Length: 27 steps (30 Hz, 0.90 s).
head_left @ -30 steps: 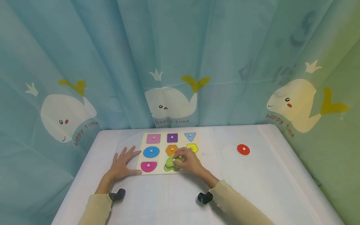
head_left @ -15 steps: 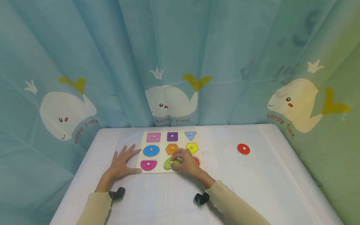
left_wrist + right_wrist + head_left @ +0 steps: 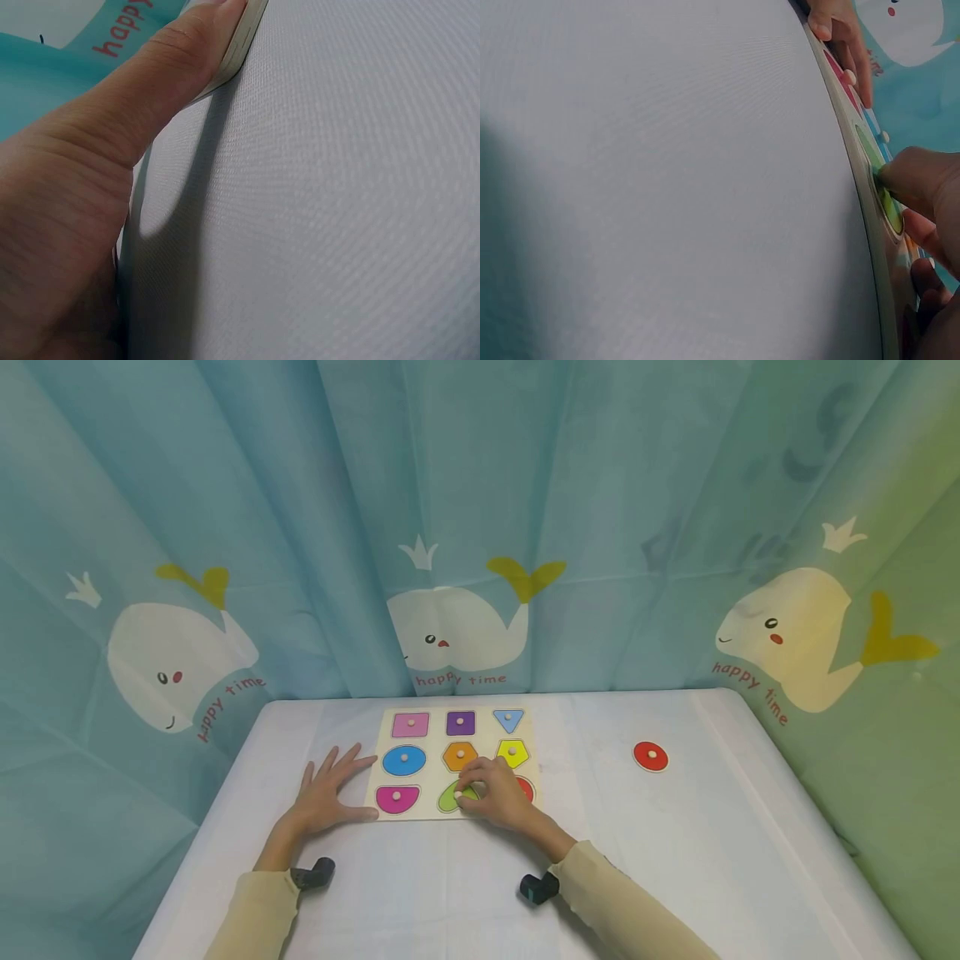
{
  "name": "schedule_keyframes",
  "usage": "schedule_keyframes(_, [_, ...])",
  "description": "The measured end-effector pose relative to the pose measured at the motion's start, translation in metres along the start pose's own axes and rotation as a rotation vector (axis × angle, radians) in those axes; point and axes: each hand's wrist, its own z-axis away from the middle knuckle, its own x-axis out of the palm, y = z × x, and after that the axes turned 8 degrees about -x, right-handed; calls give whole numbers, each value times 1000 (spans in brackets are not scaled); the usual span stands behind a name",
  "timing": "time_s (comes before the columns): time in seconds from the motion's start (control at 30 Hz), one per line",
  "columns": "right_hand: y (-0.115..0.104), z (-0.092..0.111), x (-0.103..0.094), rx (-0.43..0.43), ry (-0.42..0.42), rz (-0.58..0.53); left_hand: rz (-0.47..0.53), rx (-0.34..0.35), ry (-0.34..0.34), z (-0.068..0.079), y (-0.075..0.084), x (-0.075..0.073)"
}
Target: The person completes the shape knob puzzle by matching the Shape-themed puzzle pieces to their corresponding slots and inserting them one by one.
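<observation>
A white knob puzzle board (image 3: pixel 431 785) with several coloured shapes lies near the back of the table. My right hand (image 3: pixel 501 795) pinches the small knob of a light green puzzle piece (image 3: pixel 447 798) in the board's front row. That piece lies in its recess, its right part covered by the fingers. At the board's left edge, my left hand (image 3: pixel 324 800) is spread, index fingertip and thumb right at the edge. In the left wrist view the thumb (image 3: pixel 176 52) lies against the board's corner. A red area (image 3: pixel 528 788) shows beside my right hand.
A red round piece (image 3: pixel 650 757) with a knob lies on the white table (image 3: pixel 720 843), right of the board. Behind the table hangs a blue curtain (image 3: pixel 615 527) with whale prints. Each wrist carries a small black camera (image 3: pixel 538 888).
My right hand has lowered the green piece from above its recess, slightly left and down, until it lies in the board. The left hand has stayed at the board's left edge.
</observation>
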Motion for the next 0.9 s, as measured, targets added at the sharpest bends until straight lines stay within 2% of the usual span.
schedule_keyframes(0.9, [3, 4, 2, 11, 3, -4, 3, 8, 9, -1, -2, 3])
